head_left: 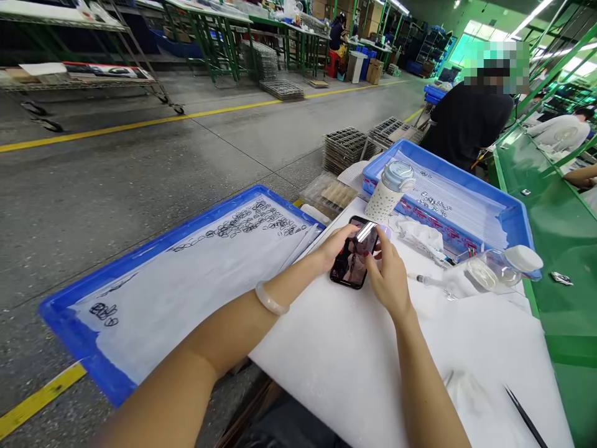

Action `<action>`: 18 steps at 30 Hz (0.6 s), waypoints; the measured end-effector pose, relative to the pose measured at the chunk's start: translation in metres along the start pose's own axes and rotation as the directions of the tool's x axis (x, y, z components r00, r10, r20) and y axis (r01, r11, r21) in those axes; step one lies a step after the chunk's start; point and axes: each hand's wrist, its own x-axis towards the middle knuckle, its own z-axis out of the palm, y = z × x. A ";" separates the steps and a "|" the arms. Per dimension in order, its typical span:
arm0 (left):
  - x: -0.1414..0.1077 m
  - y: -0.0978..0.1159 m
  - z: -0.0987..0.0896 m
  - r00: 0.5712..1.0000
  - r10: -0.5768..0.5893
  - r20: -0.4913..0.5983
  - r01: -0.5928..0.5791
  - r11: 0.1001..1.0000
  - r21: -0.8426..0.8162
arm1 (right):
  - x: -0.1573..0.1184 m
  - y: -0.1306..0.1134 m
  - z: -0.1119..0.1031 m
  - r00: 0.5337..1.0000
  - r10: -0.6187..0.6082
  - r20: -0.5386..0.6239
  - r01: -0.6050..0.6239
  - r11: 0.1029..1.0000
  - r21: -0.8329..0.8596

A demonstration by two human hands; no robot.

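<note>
A smartphone [351, 264] in a dark case is between my hands above the white worktop [336, 348], its screen lit and reflecting a lamp. My left hand [334, 247] grips its upper left edge; a pale bangle [269, 300] circles that wrist. On the opposite side, my right hand [388, 274] has its fingers at the phone's right edge and its thumb over the screen. Whether the phone touches the worktop I cannot tell. Just behind it stands a dotted cup [386, 198] with a blue-grey lid. Black tweezers [526, 415] lie at the lower right.
A blue tray [153, 242] with black rings [252, 219] on white sheeting is at left. Another blue tray [517, 218] stands behind. Clear bottles [506, 264] and a syringe [426, 280] lie right. Beyond the green bench [559, 249] and nearby sit people, including one in black [471, 118].
</note>
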 end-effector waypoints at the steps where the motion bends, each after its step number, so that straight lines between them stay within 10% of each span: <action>1: -0.001 0.000 0.001 1.000 -0.011 0.006 0.011 1.000 -0.002 | 0.002 -0.001 -0.001 1.000 0.016 -0.003 -0.016 1.000 -0.004; 18: -0.006 0.001 0.004 0.996 -0.086 -0.032 0.085 0.996 -0.031 | -0.014 -0.006 0.000 0.993 -0.031 -0.117 0.025 0.998 -0.052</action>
